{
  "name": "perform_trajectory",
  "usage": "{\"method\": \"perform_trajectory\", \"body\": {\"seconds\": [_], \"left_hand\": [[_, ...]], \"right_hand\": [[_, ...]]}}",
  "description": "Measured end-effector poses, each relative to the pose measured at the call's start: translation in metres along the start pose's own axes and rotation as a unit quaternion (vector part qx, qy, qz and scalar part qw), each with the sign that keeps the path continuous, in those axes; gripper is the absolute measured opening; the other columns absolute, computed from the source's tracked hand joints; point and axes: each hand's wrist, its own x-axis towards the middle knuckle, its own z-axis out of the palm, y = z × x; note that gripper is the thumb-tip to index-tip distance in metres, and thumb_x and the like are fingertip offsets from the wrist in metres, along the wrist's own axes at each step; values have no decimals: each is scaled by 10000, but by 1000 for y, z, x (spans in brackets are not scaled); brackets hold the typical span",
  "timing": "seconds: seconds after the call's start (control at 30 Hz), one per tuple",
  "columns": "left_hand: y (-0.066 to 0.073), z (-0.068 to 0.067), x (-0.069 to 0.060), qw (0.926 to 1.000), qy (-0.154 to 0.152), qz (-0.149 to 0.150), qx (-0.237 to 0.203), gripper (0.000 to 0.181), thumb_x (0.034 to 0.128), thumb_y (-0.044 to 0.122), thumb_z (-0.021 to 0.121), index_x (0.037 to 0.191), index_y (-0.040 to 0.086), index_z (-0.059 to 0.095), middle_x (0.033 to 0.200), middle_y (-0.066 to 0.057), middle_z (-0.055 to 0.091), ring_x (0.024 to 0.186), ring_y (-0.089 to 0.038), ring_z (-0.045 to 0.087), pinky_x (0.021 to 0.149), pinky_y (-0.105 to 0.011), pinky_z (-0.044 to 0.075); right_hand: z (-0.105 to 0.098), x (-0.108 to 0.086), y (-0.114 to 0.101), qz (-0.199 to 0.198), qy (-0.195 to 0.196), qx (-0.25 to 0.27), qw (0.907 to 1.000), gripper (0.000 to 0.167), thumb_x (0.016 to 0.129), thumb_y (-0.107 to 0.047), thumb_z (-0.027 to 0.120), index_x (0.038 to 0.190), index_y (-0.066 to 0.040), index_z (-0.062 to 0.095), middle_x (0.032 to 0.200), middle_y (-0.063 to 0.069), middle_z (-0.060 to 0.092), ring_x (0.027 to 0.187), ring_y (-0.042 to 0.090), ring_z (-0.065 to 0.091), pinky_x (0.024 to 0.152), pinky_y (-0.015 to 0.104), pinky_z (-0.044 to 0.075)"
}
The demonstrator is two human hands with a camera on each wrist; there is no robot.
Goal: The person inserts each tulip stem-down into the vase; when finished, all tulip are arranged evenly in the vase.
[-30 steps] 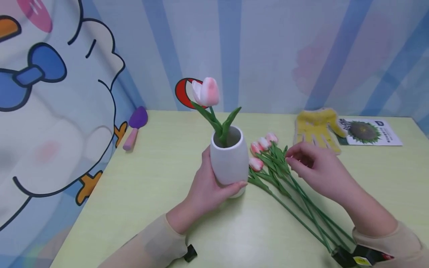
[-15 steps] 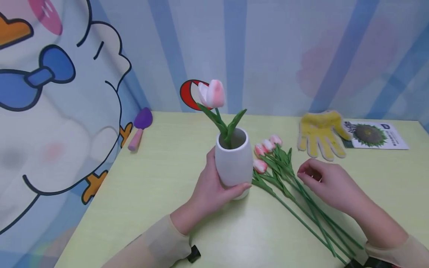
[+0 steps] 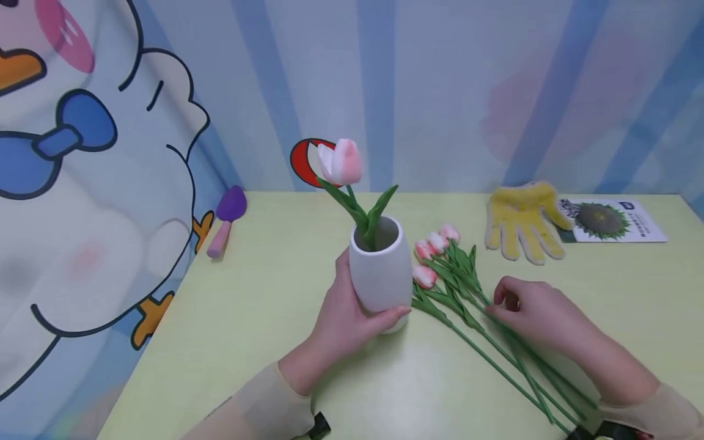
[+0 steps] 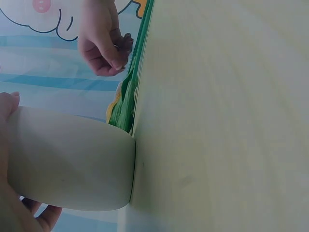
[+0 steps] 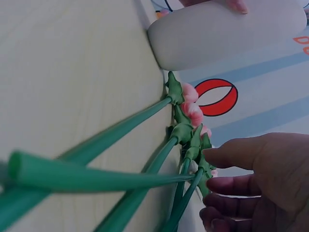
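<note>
My left hand grips a white vase round its lower body, thumb across the front. One pink-and-white artificial tulip stands in the vase, leaning left, its green leaves above the rim. To the right, several more tulips lie on the table, blossoms beside the vase and stems running toward the near right. Loosely curled, my right hand hovers at these stems below the leaves. In the right wrist view, a gap shows between its thumb and fingers, with no stem held between them.
A yellow glove lies at the back right, over the edge of a card with a round plant picture. At the back left lies a small purple trowel with a pink handle. A cartoon-printed backdrop borders the table.
My right hand has drawn back from the leaves toward the near right, down along the stems, uncovering the glove. My left hand and the vase have kept their place on the table.
</note>
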Motion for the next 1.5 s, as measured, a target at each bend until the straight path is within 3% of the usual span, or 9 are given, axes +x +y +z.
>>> {"method": "perform_trajectory", "body": {"seconds": [0.23, 0.67, 1.0, 1.5], "left_hand": [[-1, 1, -4, 10000, 66, 8, 24, 1127, 735, 279, 947, 1583, 275, 205, 1366, 22, 569, 1172, -177, 617, 980, -469, 535], [-1, 0, -2, 9999, 69, 71, -40, 1125, 740, 277, 945, 1583, 278, 198, 1355, 29, 571, 1166, -174, 622, 975, -464, 540], [-1, 1, -2, 10000, 63, 67, -39, 1135, 739, 272, 946, 1587, 282, 193, 1362, 29, 567, 1167, -172, 617, 973, -470, 538], [1, 0, -2, 9998, 89, 121, 125, 1126, 734, 277, 946, 1581, 241, 205, 1353, 11, 570, 1168, -186, 617, 972, -462, 539]], "right_hand": [[9, 0, 7, 52, -573, -172, 9982, 318, 940, -444, 720, 857, -170, 583, 703, -50, 547, 626, 126, 470, 596, 311, 378], [4, 6, 16, -249, -723, 115, 9970, 159, 972, -283, 710, 914, -151, 643, 772, -67, 605, 687, 111, 512, 637, 311, 426], [-3, 1, 11, -20, -1080, 698, 9917, 118, 1010, -220, 662, 954, -124, 623, 679, -27, 572, 525, 143, 522, 526, 294, 443], [-18, -6, 2, 70, -1159, 1594, 9804, 143, 1033, -206, 629, 1049, -66, 610, 761, 42, 626, 606, 186, 616, 571, 331, 555]]}}
